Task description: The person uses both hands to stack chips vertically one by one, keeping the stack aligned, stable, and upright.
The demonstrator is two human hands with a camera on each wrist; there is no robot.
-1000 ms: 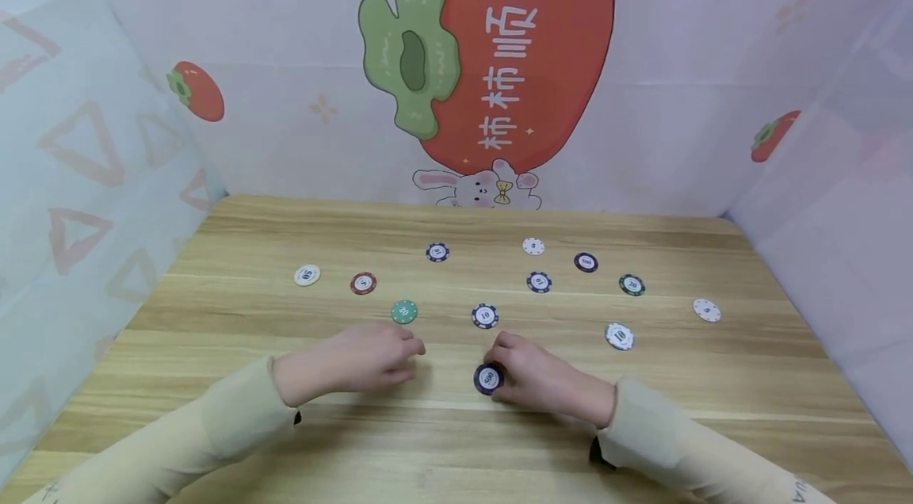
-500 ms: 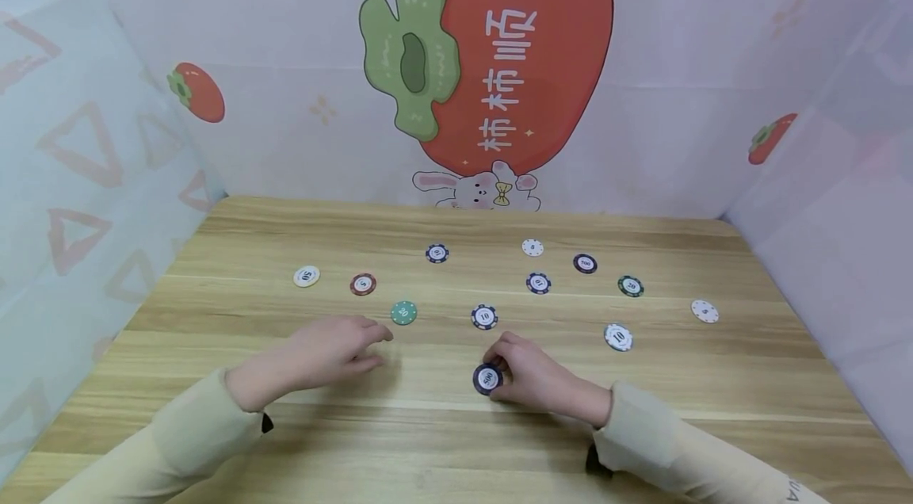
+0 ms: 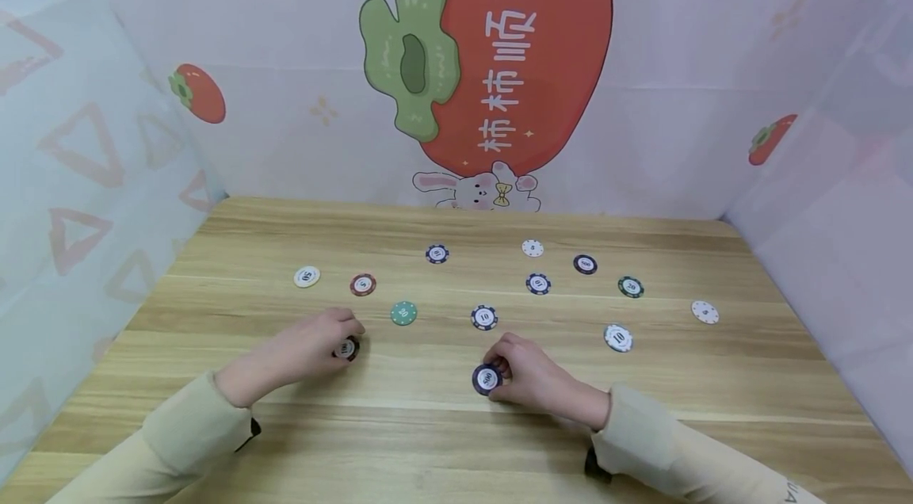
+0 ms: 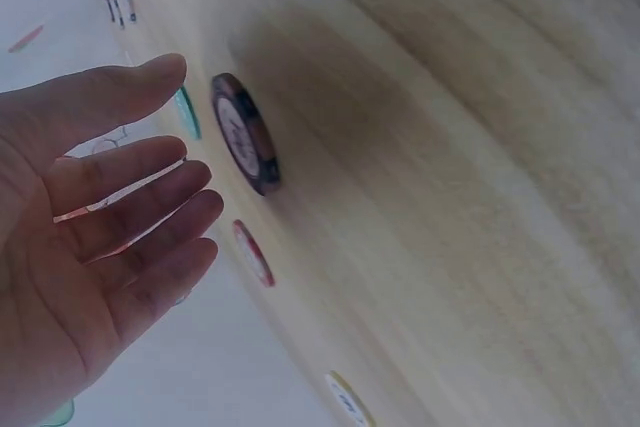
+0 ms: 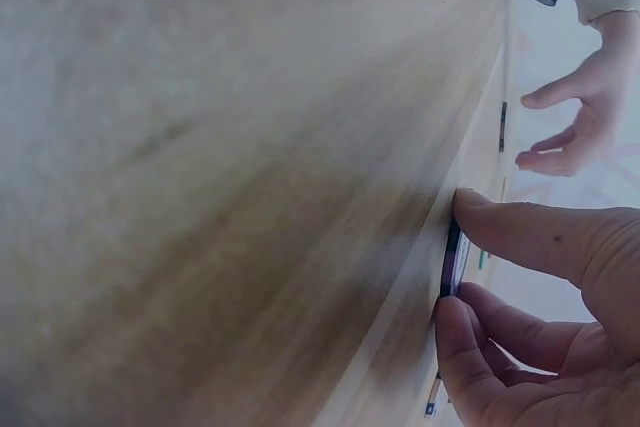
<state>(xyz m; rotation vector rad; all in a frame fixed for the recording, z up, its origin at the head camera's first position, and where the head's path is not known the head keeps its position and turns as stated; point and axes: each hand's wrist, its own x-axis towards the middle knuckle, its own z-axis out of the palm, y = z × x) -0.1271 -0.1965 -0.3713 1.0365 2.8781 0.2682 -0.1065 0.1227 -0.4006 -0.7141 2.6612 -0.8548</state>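
Moved left and nearer since half a second ago: left hand (image 3: 307, 347), now beside a dark chip (image 3: 347, 348) that was not visible then. Fingers straight and slightly spread in the left wrist view, palm toward that chip (image 4: 245, 134), not gripping it; seemingly just let go, though hard to confirm. Unchanged: right hand (image 3: 531, 373), thumb and fingers pinching another dark chip (image 3: 487, 379) at its rim, near the table's (image 3: 456, 441) middle front. Right chip's white face tipped toward the camera, seemingly on edge rather than lying flat; seen as a thin dark disc (image 5: 451, 259) from the right wrist. No long axis on a round chip; flat face toward the viewer. Left chip's lie hard to tell from the head view.

Farther back, scattered flat: green chip (image 3: 403, 313), blue-and-white chip (image 3: 484, 318), red chip (image 3: 362, 284), white chip (image 3: 307, 276), more toward the right. Beyond, cartoon persimmon backdrop (image 3: 499, 44).
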